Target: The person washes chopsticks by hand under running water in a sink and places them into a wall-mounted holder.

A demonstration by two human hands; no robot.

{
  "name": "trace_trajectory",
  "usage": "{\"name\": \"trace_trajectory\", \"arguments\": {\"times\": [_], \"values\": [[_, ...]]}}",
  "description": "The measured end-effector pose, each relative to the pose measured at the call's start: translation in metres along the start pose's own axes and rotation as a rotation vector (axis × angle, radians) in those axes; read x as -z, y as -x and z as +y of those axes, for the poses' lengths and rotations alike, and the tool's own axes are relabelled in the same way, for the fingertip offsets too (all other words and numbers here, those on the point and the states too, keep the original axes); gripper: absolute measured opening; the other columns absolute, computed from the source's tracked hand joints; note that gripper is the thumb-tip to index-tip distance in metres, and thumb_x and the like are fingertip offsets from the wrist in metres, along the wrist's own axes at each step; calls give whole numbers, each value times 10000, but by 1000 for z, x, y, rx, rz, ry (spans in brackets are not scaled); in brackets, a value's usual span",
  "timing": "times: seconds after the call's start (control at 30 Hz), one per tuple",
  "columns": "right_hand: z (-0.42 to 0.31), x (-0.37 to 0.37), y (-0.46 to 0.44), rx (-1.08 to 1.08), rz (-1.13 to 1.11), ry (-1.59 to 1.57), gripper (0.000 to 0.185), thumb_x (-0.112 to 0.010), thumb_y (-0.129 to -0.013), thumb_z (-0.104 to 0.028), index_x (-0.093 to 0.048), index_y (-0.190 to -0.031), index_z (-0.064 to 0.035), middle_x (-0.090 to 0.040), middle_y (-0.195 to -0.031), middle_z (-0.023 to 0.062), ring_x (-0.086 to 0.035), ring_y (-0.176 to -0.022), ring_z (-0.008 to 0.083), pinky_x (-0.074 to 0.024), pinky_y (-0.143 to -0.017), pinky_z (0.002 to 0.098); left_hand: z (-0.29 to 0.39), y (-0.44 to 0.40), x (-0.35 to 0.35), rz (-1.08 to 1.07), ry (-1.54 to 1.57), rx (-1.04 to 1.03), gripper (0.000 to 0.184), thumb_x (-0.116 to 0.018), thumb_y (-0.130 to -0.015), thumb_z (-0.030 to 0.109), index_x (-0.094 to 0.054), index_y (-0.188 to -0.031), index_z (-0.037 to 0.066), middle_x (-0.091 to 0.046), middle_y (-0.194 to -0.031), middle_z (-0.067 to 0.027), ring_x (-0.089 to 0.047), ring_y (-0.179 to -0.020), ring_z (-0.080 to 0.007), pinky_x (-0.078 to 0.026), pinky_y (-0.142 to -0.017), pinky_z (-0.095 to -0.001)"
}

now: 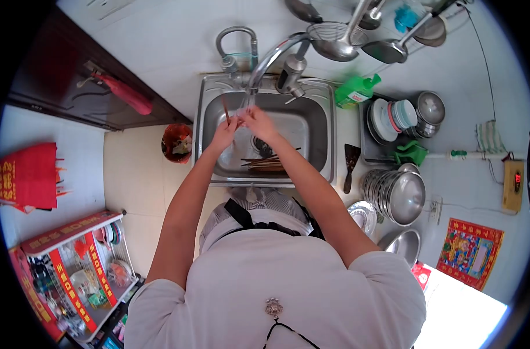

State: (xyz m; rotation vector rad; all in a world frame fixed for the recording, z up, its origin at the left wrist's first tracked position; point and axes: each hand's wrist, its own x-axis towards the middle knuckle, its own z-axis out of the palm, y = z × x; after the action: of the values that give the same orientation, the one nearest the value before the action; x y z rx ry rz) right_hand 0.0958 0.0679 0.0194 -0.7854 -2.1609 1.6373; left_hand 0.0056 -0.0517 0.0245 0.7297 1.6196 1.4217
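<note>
Both my hands are together under the curved tap, over the left part of the steel sink. My left hand is closed on thin brown chopsticks, which point up toward the tap. Against them, near the water stream, my right hand has its fingers closed; its fingertips touch the chopsticks. More chopsticks lie in a loose bundle on the sink bottom, close to the front edge. A dark round drain shows between my forearms.
Right of the sink stand a green bottle, a dish rack with bowls, a dark spatula and stacked steel bowls. Ladles hang above. A red bin is at the left.
</note>
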Motion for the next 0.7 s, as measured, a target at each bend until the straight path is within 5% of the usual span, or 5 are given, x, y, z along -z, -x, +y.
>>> {"name": "trace_trajectory", "arguments": {"times": [0.2,0.3,0.4,0.5,0.7], "values": [[-51,21,9,27,-123,-79,343,-445,-905,-331,-573,-935,-14,-583,-816,175,-562,-712,311,-444,-677,360,-20,-13,-13,-196,35,-42,360,-376,-953,309,-550,-1014,0,-602,-752,-68,-577,-691,-146,-448,-682,-289],[-41,39,3,345,-98,358,327,-433,-912,-305,-580,-950,-16,-577,-863,168,-560,-747,298,-446,-681,349,-10,-7,-13,-184,-182,-45,368,-398,-939,349,-570,-980,26,-579,-672,-71,-560,-605,-152,-445,-624,-295],[-37,50,-9,622,-198,258,252,-476,-898,-183,-558,-1065,-13,-565,-953,100,-532,-863,163,-453,-687,307,-6,-12,-4,-336,-513,40,383,-426,-917,391,-588,-955,46,-602,-712,-97,-582,-651,-193,-453,-639,-319],[-52,47,1,-100,-595,-373,276,-474,-878,-104,-510,-1131,0,-568,-1022,91,-536,-876,156,-457,-692,286,-36,-28,-1,-302,-480,-113,397,-449,-897,422,-604,-937,59,-621,-746,-105,-593,-698,-248,-456,-650,-354],[-63,46,8,-45,-400,-507,245,-537,-860,-103,-525,-1081,0,-603,-927,82,-563,-696,117,-457,-560,245,-28,-49,6,-396,-603,-31,374,-468,-885,437,-622,-949,102,-634,-847,-102,-602,-781,-233,-459,-704,-338]]}}
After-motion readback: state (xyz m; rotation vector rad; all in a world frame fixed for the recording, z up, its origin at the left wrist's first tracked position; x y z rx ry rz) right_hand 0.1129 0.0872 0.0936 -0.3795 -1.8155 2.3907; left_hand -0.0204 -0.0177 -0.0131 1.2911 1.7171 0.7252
